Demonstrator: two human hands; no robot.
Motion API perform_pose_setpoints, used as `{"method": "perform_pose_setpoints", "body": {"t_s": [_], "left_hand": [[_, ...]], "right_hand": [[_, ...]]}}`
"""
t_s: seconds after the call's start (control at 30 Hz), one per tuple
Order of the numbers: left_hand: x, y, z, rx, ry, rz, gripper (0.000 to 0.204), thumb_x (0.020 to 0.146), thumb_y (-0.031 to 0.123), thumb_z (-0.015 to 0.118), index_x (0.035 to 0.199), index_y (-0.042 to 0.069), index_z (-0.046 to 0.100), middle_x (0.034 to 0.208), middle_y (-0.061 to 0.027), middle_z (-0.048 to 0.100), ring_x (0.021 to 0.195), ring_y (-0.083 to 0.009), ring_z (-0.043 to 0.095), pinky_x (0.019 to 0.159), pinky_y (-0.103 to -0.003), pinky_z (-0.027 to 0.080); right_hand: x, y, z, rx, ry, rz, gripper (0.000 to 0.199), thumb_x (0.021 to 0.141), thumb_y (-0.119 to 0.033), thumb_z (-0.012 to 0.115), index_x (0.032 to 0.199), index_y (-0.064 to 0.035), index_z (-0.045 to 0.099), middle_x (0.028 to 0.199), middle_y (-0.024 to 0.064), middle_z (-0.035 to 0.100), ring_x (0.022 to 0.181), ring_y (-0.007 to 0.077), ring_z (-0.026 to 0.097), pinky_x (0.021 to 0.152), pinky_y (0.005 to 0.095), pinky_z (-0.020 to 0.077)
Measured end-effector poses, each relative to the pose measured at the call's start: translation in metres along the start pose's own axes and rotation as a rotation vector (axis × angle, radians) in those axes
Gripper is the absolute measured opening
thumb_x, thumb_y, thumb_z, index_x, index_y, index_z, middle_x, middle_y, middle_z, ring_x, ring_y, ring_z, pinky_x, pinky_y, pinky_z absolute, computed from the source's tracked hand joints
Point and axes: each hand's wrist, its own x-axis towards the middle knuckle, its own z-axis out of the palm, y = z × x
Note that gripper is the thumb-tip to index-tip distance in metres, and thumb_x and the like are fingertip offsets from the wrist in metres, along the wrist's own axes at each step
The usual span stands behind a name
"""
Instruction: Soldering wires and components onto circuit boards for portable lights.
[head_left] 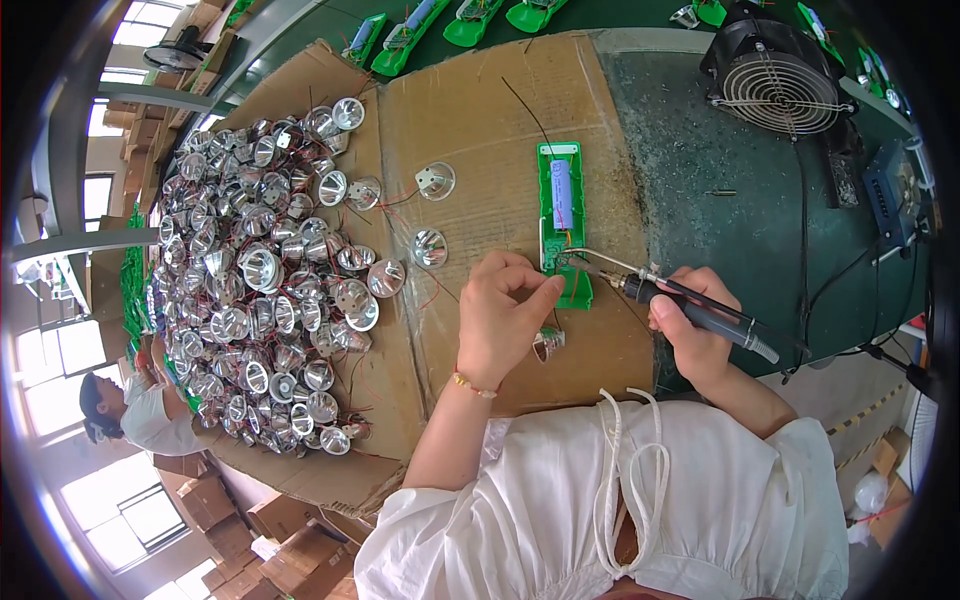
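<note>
Soldering is under way: the right hand (695,335) has its fingers closed around the iron (690,305), tip on the green board (562,225) mid-desk, the left hand (500,315) pinching a wire there, which likely needs steadying next.

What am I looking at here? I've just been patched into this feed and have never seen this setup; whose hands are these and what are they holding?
This is one fisheye view from a camera on a person's head, looking down at their own bare hands. The right hand holds a soldering iron, its tip at a green circuit board carrying a blue cylindrical cell. The left hand pinches something small beside the board; what it is I cannot tell. They work on a cardboard sheet, with a pile of shiny metal reflectors to the left. A small fan stands at the upper right.
</note>
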Motion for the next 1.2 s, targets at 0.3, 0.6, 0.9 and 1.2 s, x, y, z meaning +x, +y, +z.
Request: {"method": "perform_pose_setpoints", "body": {"t_s": [0.3, 0.6, 0.9, 1.2], "left_hand": [[0.001, -0.004, 0.001, -0.013, 0.007, 0.025, 0.011, 0.071, 0.014, 0.070, 0.071, 0.003, 0.069, 0.077, -0.0062, 0.058, 0.077, -0.0198, 0.054, 0.069, -0.031, 0.043], [0.002, 0.000, -0.001, -0.040, -0.001, -0.016, 0.013, 0.071, 0.014, 0.070, 0.071, 0.001, 0.068, 0.076, -0.0067, 0.057, 0.069, -0.0174, 0.055, 0.062, -0.029, 0.044], [-0.007, 0.008, 0.002, -0.086, 0.067, -0.087, 0.014, 0.071, 0.013, 0.070, 0.074, 0.000, 0.066, 0.075, -0.0073, 0.058, 0.068, -0.0179, 0.056, 0.061, -0.030, 0.044], [-0.013, -0.002, 0.001, 0.501, 0.190, 0.624, 0.028, 0.064, 0.018, 0.070, 0.090, 0.011, 0.066, 0.085, -0.0032, 0.056, 0.080, -0.0215, 0.053, 0.071, -0.035, 0.039]], "right_hand": [[0.001, -0.007, 0.002, 0.073, 0.003, 0.134, 0.014, 0.079, -0.008, 0.064, 0.082, 0.0010, 0.053, 0.067, 0.0054, 0.058, 0.057, 0.0071, 0.054, 0.051, 0.0209, 0.0438], [-0.005, -0.009, -0.001, 0.150, 0.043, 0.116, 0.016, 0.081, -0.008, 0.063, 0.086, 0.0018, 0.051, 0.068, 0.0080, 0.058, 0.057, 0.0092, 0.055, 0.052, 0.0228, 0.0463], [-0.009, -0.008, -0.005, 0.110, 0.048, 0.075, 0.015, 0.081, -0.007, 0.063, 0.085, 0.0016, 0.051, 0.068, 0.0077, 0.058, 0.057, 0.0091, 0.055, 0.052, 0.0226, 0.0460], [-0.007, -0.007, -0.001, 0.077, 0.030, 0.095, 0.015, 0.080, -0.007, 0.064, 0.082, 0.0006, 0.052, 0.066, 0.0056, 0.058, 0.056, 0.0074, 0.054, 0.051, 0.0215, 0.0445]]}}
